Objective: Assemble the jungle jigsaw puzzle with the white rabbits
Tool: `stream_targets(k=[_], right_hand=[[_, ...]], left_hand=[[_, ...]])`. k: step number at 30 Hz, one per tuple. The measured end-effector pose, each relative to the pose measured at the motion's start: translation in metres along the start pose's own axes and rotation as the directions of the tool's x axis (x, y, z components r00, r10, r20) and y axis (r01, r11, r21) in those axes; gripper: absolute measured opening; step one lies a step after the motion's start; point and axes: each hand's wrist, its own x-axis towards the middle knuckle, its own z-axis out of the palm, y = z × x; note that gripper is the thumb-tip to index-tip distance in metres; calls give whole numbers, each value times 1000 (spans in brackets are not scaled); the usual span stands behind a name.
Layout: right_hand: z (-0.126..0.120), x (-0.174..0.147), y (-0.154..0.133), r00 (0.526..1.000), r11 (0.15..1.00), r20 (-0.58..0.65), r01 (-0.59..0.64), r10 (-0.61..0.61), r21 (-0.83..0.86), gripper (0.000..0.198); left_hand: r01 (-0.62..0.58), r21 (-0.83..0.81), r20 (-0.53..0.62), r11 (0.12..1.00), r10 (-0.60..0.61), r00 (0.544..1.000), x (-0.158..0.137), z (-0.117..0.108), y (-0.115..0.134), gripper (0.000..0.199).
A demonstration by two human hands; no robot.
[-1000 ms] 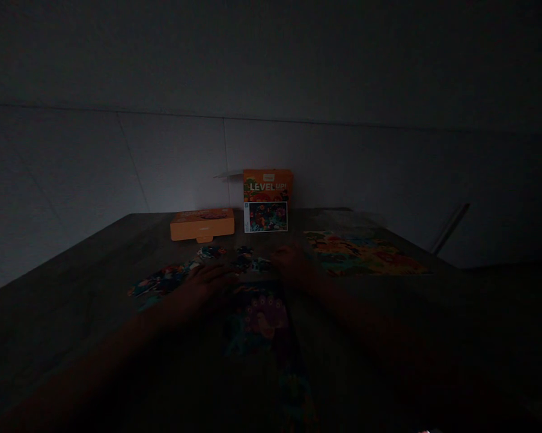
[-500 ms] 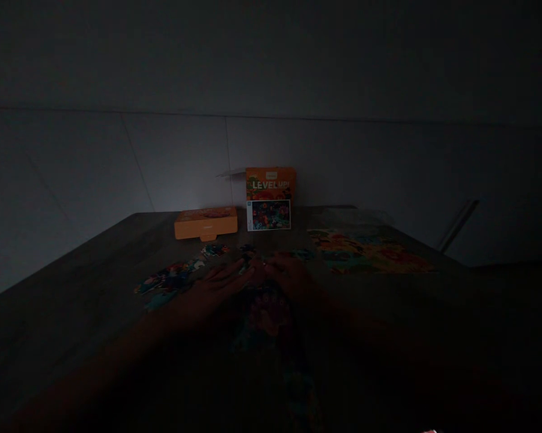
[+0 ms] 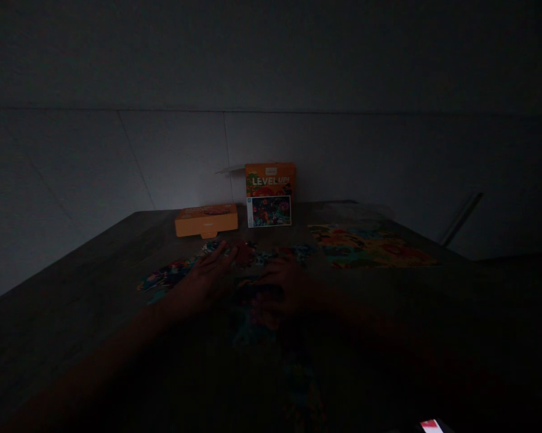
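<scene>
In dim light, my left hand [image 3: 203, 279] lies over the table with its fingers stretched forward, beside a heap of loose puzzle pieces [image 3: 167, 276]. Its fingertips are close to more pieces [image 3: 248, 252] at the middle. My right hand [image 3: 289, 284] is over the upper right edge of a joined puzzle section [image 3: 255, 316] with pink and teal printing. The fingers of that hand point left, with the thumb apart from them, and I see nothing gripped. Further pieces [image 3: 302, 252] lie just beyond it. A darker strip of puzzle [image 3: 302, 391] runs down toward me.
An orange "LEVEL UP!" box [image 3: 271, 174] stands at the back, a picture card [image 3: 270, 211] against its front. Left of it lies a flat orange box [image 3: 207, 222]. A colourful assembled puzzle [image 3: 374, 248] and clear plastic [image 3: 356, 210] lie at right. A bright screen [image 3: 431, 426] shows at the bottom edge.
My hands have moved apart from the middle: the left one forward and slightly left, the right one slightly back. Puzzle pieces between them now show more. The camera view has tilted slightly.
</scene>
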Motion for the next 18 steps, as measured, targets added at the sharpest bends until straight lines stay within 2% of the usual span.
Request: stream_targets(k=[4,6,9,14,16,18], right_hand=[[-4,-3,-12,976,984,123,178,-180,22,41],[-5,-4,-17,965,977,155,213,-212,14,47],[-6,-3,-19,966,984,185,180,-179,13,47],[-2,-1,-11,971,991,196,130,-133,27,41],[1,1,-8,991,997,118,66,-71,43,46],[6,3,-6,998,996,-25,-52,54,76,65]], left_hand=[[114,31,-23,993,-113,993,-1,2,-3,70],[129,40,-8,991,-129,992,-1,4,-4,71],[137,46,10,990,-137,990,-1,8,-6,73],[87,46,-38,995,-86,996,-2,9,-6,80],[19,23,-53,1000,-18,998,-1,5,-3,75],[-59,-12,-86,998,58,995,-1,1,2,66]])
